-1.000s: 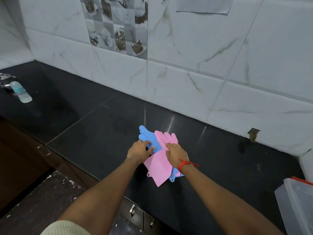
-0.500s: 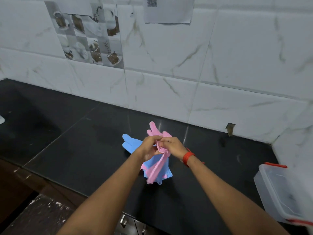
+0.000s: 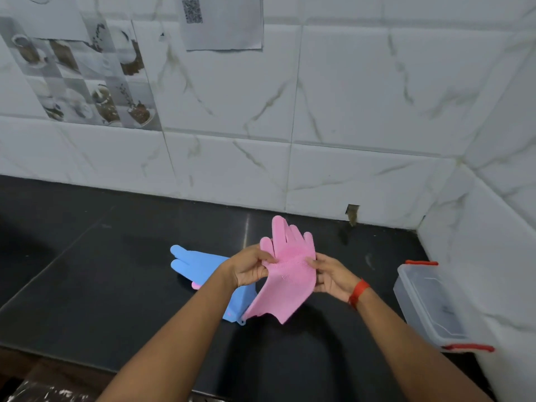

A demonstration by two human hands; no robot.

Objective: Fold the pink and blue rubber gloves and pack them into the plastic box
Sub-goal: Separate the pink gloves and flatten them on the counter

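Two hands on pink glove, fold not started

I've got my left hand (image 3: 249,268) and right hand (image 3: 330,275) pinching the pink glove (image 3: 290,274) at its palm edges, held up off the counter (image 3: 116,271). Cuff droops below my fingertips: soft, floppy, nubbed so it shouldn't slip. Blue glove (image 3: 197,264) lies flat left of my fingers. Plastic box (image 3: 429,303) sits open, well right. Best grip: cuff plus fingertips.
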